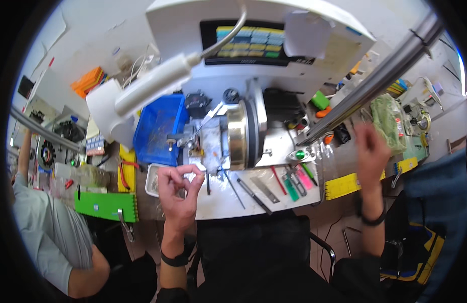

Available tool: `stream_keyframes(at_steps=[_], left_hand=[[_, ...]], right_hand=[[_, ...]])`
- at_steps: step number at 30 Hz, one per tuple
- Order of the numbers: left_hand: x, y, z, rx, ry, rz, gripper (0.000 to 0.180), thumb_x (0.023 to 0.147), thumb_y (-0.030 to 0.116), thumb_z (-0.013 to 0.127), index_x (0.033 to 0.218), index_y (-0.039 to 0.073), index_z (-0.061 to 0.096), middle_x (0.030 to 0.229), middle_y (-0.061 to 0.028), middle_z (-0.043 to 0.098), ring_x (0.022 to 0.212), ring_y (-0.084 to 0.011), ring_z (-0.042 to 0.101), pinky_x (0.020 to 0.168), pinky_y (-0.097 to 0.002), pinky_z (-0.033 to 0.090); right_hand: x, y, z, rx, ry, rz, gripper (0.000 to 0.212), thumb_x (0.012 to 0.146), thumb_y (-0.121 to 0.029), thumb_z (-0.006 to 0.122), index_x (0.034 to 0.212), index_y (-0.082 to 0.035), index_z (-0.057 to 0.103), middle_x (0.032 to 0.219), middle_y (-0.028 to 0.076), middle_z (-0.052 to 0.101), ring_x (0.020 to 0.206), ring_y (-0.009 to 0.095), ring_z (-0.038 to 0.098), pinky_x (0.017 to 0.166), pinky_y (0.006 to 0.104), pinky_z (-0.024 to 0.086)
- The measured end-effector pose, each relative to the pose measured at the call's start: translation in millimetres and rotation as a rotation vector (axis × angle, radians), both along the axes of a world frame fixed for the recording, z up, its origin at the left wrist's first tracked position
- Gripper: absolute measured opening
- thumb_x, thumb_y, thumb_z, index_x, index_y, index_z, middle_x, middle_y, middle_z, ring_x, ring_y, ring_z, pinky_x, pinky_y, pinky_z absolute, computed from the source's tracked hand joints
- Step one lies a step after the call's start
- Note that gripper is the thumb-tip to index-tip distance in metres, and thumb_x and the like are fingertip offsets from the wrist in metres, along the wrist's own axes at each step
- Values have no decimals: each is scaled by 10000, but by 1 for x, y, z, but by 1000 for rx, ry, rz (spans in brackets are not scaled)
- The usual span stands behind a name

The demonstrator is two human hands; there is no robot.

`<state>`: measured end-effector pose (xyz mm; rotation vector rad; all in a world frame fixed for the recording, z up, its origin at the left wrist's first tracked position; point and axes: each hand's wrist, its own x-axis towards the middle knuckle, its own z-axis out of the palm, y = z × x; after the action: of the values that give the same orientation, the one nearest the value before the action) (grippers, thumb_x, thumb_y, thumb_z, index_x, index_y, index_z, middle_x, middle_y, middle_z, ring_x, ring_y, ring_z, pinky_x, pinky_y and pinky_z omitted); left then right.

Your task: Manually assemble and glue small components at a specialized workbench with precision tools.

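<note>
My left hand [179, 197] is raised over the front left of the white worktop [218, 207], thumb and forefinger pinched together. Whatever may sit between those fingertips is too small to make out. Off to the right, my right hand [372, 154] is lifted near a yellow strip [342, 187] and smeared by motion, so its fingers cannot be read. Between the hands stands a machine with a brass-coloured wheel [237, 135] and a small metal fixture [194, 146] on its left. A steel ruler [264, 189] and a dark pen-like tool [254, 196] lie in front of it.
A blue bin [160, 129] and a white tray [152, 180] stand left of the machine. A white lamp arm [155, 83] and a slanted metal pole [374, 76] cross above. A screen [251, 43] hangs behind. People sit on both sides, one in a grey shirt [51, 237].
</note>
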<state>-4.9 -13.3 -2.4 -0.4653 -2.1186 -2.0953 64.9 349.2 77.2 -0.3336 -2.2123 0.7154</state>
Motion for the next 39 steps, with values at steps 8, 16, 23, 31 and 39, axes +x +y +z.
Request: stream_keyframes(at_steps=[8, 16, 23, 31, 39], left_hand=[[-3, 0, -3, 28, 13, -42, 395, 885, -97, 677, 957, 90, 336, 975, -142, 674, 568, -16, 421, 549, -155, 354], [-2, -4, -2, 56, -21, -68, 395, 889, -93, 677, 960, 91, 335, 975, -142, 679, 553, -15, 418, 544, -158, 351], [-7, -5, -9, 34, 31, -94, 394, 893, -96, 671, 962, 88, 330, 979, -148, 678, 538, -15, 419, 537, -165, 356], [-8, -6, -7, 41, 32, -113, 394, 890, -109, 662, 967, 83, 326, 975, -168, 675, 531, -11, 431, 575, -165, 435], [-8, -6, -5, 39, 21, -110, 392, 891, -109, 659, 962, 85, 326, 974, -172, 676, 528, -6, 420, 579, -172, 451]], right_hand=[[44, -111, -91, 398, -502, 665, 384, 738, -17, 673, 1117, -77, 691, 997, 36, 640, 814, 218, 601, 646, 323, 530], [21, -121, -91, 596, -573, 781, 337, 773, -84, 626, 1104, -50, 683, 984, 47, 587, 903, 216, 569, 704, 309, 530], [19, -123, -94, 557, -569, 850, 352, 757, -84, 629, 1104, -50, 677, 991, 42, 595, 899, 209, 571, 711, 308, 526], [37, -128, -89, 330, -626, 443, 140, 849, -159, 717, 910, -33, 706, 780, 70, 632, 754, 264, 611, 617, 385, 510], [43, -134, -82, 307, -810, 258, 196, 877, -234, 727, 850, -41, 705, 782, 108, 652, 780, 292, 650, 619, 434, 511]])
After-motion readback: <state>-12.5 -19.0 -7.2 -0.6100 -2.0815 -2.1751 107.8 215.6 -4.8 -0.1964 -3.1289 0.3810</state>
